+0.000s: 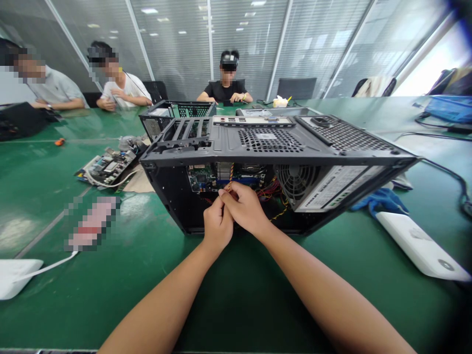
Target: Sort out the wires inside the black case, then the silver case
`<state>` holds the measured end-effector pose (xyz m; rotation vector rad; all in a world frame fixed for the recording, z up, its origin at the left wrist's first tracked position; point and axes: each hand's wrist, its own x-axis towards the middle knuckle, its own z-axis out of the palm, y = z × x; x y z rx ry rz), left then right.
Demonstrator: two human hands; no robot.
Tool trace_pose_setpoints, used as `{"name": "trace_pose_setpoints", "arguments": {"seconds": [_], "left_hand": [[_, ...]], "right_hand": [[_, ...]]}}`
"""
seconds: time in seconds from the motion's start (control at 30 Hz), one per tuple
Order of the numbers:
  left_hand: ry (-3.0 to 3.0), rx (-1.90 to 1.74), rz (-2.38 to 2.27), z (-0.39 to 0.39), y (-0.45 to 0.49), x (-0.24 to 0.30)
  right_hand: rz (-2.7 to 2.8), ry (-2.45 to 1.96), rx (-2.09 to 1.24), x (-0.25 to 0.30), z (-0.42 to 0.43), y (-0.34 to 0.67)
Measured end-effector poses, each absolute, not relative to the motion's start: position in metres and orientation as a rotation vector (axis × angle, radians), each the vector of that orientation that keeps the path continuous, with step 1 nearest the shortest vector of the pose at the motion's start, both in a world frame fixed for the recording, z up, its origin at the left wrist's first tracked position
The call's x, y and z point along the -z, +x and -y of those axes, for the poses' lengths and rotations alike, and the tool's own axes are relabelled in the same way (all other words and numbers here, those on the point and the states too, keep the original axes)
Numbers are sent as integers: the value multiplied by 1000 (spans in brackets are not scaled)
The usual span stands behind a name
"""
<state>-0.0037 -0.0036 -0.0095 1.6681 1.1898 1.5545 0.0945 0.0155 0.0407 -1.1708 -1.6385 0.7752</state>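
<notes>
A black computer case (pixel 280 160) lies on the table with its open side facing me. Inside it are a motherboard (pixel 201 179), a power supply (pixel 324 189) with a round fan grille, and a tangle of coloured wires (pixel 272 191). My left hand (pixel 217 219) and my right hand (pixel 245 206) meet at the opening, thumbs and fingers pinched together. A twisted yellow-and-black cable (pixel 231 173) runs down from the motherboard area into my fingertips. The end of this cable is hidden by my fingers.
Left of the case lie a loose circuit board (pixel 110 166) and a blurred-out pink item (pixel 94 223) on a white cord. At right are blue gloves (pixel 387 201) and a white device (pixel 420 243). Another case frame (pixel 180 109) stands behind. Several people sit across the green table (pixel 147 290).
</notes>
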Motion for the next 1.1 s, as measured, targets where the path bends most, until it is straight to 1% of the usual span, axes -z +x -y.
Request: {"name": "trace_pose_setpoints", "arguments": {"seconds": [1.1], "left_hand": [[1664,-1527,-1203,3,-3,14]], "right_hand": [[1643,-1188,-793,-38,-18,95]]}}
